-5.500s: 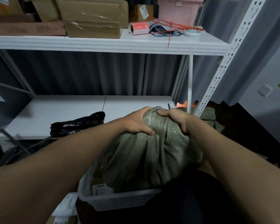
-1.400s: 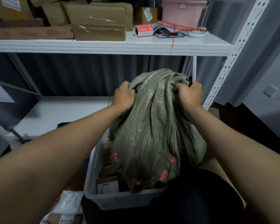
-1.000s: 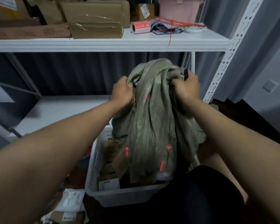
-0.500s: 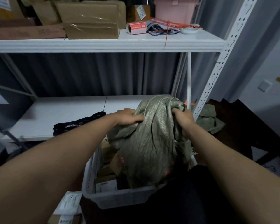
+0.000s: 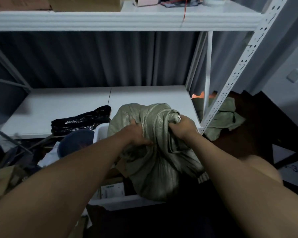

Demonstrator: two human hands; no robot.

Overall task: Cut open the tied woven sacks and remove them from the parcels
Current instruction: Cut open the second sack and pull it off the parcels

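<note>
A crumpled green woven sack (image 5: 155,162) lies bunched over a white plastic bin (image 5: 127,201) in front of me. My left hand (image 5: 136,134) grips a fold on the sack's left side. My right hand (image 5: 183,127) clutches the gathered top on the right, and a small pale object shows at its thumb. Cardboard parcels (image 5: 112,188) with white labels lie inside the bin beneath the sack, mostly covered by it.
A white metal rack stands ahead, with a low shelf (image 5: 93,103) holding a black plastic bag (image 5: 79,121). Another green sack (image 5: 222,121) lies on the floor by the perforated rack post (image 5: 234,71). Boxes and packets clutter the floor at left (image 5: 5,181).
Both hands raised the sack high over the bin, then brought it down. It now sits lower and more bunched on the bin, and the view has tilted downward.
</note>
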